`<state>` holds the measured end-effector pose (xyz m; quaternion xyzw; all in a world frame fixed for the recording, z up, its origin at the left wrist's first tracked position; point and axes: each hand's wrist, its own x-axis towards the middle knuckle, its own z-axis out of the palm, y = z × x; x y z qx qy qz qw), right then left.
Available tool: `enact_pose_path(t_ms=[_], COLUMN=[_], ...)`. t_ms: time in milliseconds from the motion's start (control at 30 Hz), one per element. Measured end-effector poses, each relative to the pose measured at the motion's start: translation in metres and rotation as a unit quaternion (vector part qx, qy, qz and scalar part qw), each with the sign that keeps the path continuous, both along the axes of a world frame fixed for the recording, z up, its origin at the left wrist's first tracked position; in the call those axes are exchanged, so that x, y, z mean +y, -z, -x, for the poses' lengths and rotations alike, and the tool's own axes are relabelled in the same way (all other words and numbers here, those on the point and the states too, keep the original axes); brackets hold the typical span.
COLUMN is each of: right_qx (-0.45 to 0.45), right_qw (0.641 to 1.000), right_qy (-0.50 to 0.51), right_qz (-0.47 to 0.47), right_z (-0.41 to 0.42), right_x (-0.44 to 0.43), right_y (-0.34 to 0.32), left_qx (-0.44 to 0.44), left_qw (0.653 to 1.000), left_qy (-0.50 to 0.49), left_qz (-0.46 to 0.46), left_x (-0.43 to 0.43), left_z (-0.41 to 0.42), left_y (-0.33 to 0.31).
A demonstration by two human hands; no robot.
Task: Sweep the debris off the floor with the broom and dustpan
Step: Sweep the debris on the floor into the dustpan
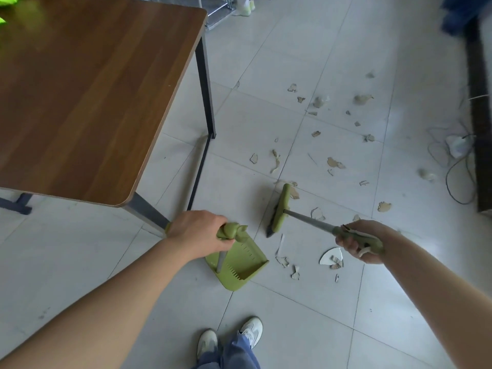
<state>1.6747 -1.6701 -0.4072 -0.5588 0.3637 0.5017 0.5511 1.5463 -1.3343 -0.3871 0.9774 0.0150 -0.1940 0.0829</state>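
Left hand: the left hand (198, 230) is curled round the green grip that tops the grey upright handle of the dustpan.
Right hand: the right hand (358, 245) is wrapped round the green grip at the end of the broom's grey shaft.
Dustpan: the light-green plastic dustpan (239, 265) rests on the floor ahead of the person's feet, near the closest leg of the worktop. A row of comb teeth shows inside it.
Broom: the green-headed broom (279, 209) has its dark bristles on the floor, to the right of the dustpan and apart from it. Its shaft slants back to the right hand.
Debris: torn cardboard and paper scraps (335, 163) lie scattered beyond and to the right of the broom head. A few, with a white curved piece (330, 255), lie between the dustpan and the right hand.
Floor: pale grey tiled floor (292, 315).
Worktop: brown wood-grain worktop (93, 89) on dark metal legs, at the left.
Feet: white sneakers (251, 328) below blue trouser legs.
Right edge: loose cables (458, 166) on the tiles.
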Motion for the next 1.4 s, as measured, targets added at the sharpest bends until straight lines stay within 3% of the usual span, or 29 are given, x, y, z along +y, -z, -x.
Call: enact_pose_path(t_ms=[333,667,1000,1400], right_qx=[-0.015,0.035,0.021,0.010], right_qw=[1.000,0.998,0.981,0.985], right_qy=[0.021,-0.041,-0.161,-0.136], right_qz=[-0.016,0.012,0.105,0.110], right_z=[0.064,0.094,0.088,0.036], right_x=[0.025,0.006,-0.115,-0.236], right_y=[-0.036,-0.031,-0.038,-0.027], left_qx=[-0.020,0.012,0.037,0.029], left_qw=[0.998,0.996,0.998,0.999], left_qy=[0.053,0.084,0.056,0.038], left_qz=[0.012,-0.006,-0.019,0.001], left_x=[0.006,0.003,-0.071,-0.196], left_z=[0.016,0.048,0.054,0.033], left_y=[0.001,-0.002,-0.010,-0.008])
